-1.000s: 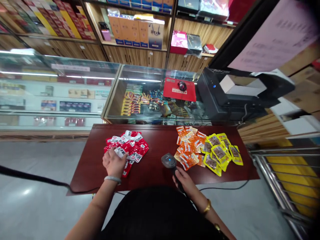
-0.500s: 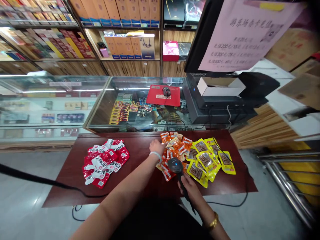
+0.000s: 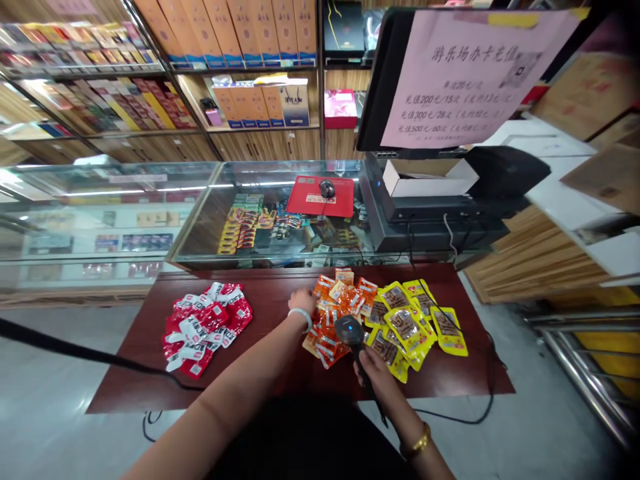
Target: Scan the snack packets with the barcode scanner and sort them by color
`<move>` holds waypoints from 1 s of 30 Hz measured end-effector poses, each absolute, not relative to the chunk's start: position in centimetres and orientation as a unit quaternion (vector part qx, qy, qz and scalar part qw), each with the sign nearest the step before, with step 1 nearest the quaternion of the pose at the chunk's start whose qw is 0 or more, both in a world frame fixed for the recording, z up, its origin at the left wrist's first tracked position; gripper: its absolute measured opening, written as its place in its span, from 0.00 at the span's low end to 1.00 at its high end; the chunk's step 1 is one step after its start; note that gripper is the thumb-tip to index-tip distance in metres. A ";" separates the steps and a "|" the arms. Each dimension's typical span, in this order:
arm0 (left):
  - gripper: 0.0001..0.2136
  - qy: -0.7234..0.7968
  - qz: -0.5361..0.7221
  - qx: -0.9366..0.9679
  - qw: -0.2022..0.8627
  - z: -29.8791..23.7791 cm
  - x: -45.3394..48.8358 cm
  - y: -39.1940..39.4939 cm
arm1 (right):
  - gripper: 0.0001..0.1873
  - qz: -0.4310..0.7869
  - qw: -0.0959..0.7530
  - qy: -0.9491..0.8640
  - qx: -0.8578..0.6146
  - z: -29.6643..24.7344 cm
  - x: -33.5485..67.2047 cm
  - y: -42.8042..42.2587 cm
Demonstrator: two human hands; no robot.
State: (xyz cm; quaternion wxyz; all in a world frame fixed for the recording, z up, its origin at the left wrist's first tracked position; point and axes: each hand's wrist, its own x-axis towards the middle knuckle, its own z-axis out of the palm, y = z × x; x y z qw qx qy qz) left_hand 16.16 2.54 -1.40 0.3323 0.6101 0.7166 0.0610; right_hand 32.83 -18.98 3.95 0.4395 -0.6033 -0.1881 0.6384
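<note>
My right hand (image 3: 377, 373) is wrapped round the handle of a black barcode scanner (image 3: 353, 333). A small blue light glows on the scanner's head, which hangs over the orange snack packets (image 3: 345, 300). At the left edge of that orange pile is my left hand (image 3: 302, 301), its fingers blurred and partly hidden, so I cannot tell whether they grip a packet. Yellow snack packets (image 3: 407, 327) lie in a heap to the right, partly beside the scanner. Farther left on the table rests a pile of red and white packets (image 3: 205, 327).
The dark red table (image 3: 265, 287) abuts a glass display case (image 3: 200, 227). On the case sit a mouse (image 3: 327, 189), a red mat (image 3: 300, 200) and a cash register (image 3: 430, 207) with a monitor and pink notice (image 3: 465, 87). A black cable (image 3: 100, 353) crosses at left.
My left hand has moved slightly left and back along the orange pile. Some orange packets there have shifted left. The scanner stays over the pile in my right hand. The view has tilted a little.
</note>
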 end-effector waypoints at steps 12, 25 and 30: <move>0.14 0.666 0.419 0.307 0.534 -1.6 4.9 2.6 | 0.27 0.675 0.388 -0.279 -0.563 4.2 23.7 -12.8; 0.10 0.718 0.401 0.295 0.487 -2.4 -2.4 3.5 | 0.33 0.715 0.354 -0.299 -0.523 5.0 15.7 -8.0; 0.08 0.795 0.247 0.394 0.389 -2.6 -3.9 5.3 | 0.33 0.704 0.352 -0.302 -0.538 4.2 17.3 -9.5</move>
